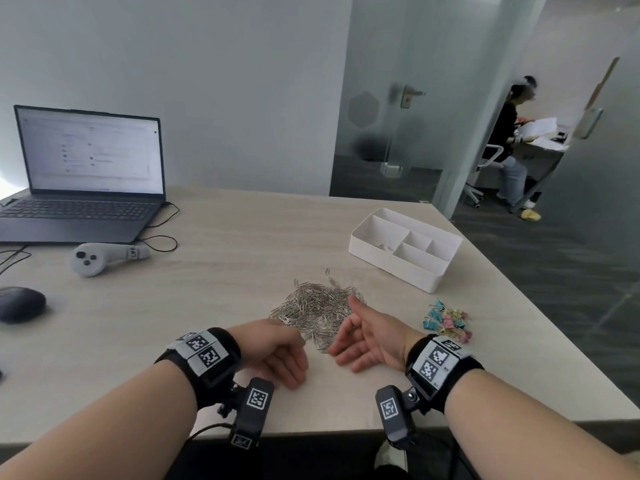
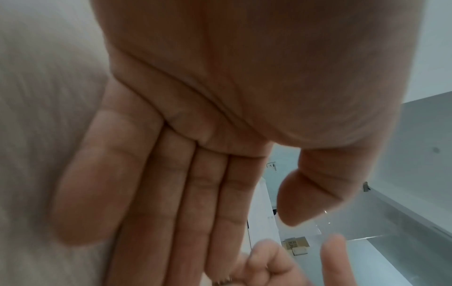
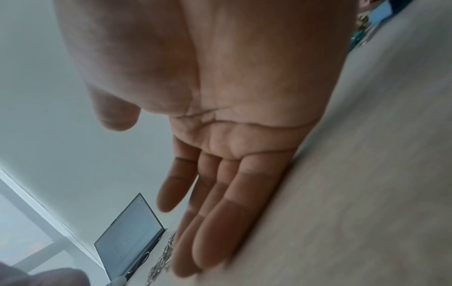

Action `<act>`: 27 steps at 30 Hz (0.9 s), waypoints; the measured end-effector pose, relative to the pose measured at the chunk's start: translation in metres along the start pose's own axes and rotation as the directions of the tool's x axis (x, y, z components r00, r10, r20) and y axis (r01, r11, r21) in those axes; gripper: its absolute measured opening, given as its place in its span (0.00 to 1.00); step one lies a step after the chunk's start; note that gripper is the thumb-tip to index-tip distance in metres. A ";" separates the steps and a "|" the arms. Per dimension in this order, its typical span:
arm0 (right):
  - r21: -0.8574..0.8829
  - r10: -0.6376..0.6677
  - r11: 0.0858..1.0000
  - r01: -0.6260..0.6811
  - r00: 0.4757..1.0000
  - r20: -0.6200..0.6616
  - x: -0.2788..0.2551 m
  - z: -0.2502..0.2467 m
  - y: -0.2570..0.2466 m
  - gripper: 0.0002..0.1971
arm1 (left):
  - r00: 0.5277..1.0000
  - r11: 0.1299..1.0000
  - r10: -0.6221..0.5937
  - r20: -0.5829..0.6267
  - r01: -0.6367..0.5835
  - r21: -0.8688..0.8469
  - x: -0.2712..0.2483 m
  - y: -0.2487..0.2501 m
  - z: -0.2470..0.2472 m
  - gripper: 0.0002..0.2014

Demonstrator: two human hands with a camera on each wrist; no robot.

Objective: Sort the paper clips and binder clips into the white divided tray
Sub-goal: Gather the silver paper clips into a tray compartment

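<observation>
Left hand [image 1: 277, 351] and right hand [image 1: 367, 341] edge-down on table [image 1: 214, 289], fingers straight, empty, flanking near side of paper clips [image 1: 318, 306]; binder clips [image 1: 448, 320] heaped right; white divided tray [image 1: 405, 251] beyond, few clips in long compartment.

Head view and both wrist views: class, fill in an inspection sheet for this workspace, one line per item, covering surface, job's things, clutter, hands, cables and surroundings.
Surface: pale wood-grain table.
Job's things: paper clip pile loose on the table; coloured binder clips heaped to its right; white divided tray beyond, a few clips in its long compartment.
Clutter: laptop open, controller, mouse.
Hands: left hand and right hand flank the pile, fingers straight, holding nothing.
Cables: black cable beside the laptop.
Surroundings: glass door; seated person beyond.
</observation>
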State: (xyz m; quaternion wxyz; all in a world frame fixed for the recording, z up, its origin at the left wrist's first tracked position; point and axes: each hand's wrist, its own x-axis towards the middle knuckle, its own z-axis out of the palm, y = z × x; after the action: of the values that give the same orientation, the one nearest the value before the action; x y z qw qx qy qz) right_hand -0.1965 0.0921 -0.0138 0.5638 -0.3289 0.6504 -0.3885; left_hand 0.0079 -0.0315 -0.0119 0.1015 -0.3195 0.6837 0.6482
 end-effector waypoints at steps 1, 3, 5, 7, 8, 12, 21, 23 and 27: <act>0.011 -0.010 1.000 0.010 1.000 -0.024 0.002 0.002 -0.001 0.39 | 1.000 1.000 0.010 -0.002 -0.010 -0.029 0.002 0.003 0.004 0.19; 0.036 -0.034 0.999 0.036 0.998 -0.060 0.007 0.005 -0.003 0.39 | 0.999 0.996 0.038 -0.021 -0.040 -0.085 0.010 0.007 0.009 0.19; 0.072 -0.053 0.996 0.060 0.994 -0.092 0.012 0.004 -0.003 0.39 | 0.997 0.991 0.063 -0.039 -0.067 -0.119 0.021 0.011 0.011 0.20; 0.111 -0.073 0.990 0.086 0.990 -0.117 0.016 0.002 -0.001 0.37 | 0.994 0.983 0.083 -0.065 -0.093 -0.156 0.029 0.016 0.010 0.21; 0.132 -0.088 0.986 0.105 0.987 -0.132 0.017 0.000 0.000 0.36 | 0.992 0.978 0.097 -0.085 -0.111 -0.176 0.033 0.017 0.009 0.22; 0.169 -0.200 0.953 0.251 0.941 -0.274 0.021 -0.014 0.000 0.31 | 0.966 0.932 0.177 -0.189 -0.226 -0.282 0.041 0.015 0.005 0.18; -0.509 -0.233 0.861 0.006 0.894 -0.383 0.027 -0.055 -0.007 0.27 | 0.460 0.896 0.340 -0.820 -0.423 0.135 0.050 -0.015 -0.024 0.09; -0.677 -0.155 0.727 -0.117 0.932 -0.328 0.033 -0.057 -0.010 0.46 | 0.454 0.910 0.360 -0.815 -0.365 0.198 0.054 -0.016 -0.028 0.07; -0.805 -0.114 0.579 -0.130 0.965 -0.238 0.039 -0.046 -0.017 0.58 | 0.521 0.876 0.462 -0.718 -0.140 0.462 0.066 -0.014 -0.026 0.09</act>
State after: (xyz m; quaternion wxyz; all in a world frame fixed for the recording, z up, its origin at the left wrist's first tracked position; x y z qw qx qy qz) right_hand -0.2476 0.0566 -0.0142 0.2597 -0.4930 0.8261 -0.0839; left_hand -0.0280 -0.0757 -0.0559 -0.2833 -0.4304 0.8009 0.3052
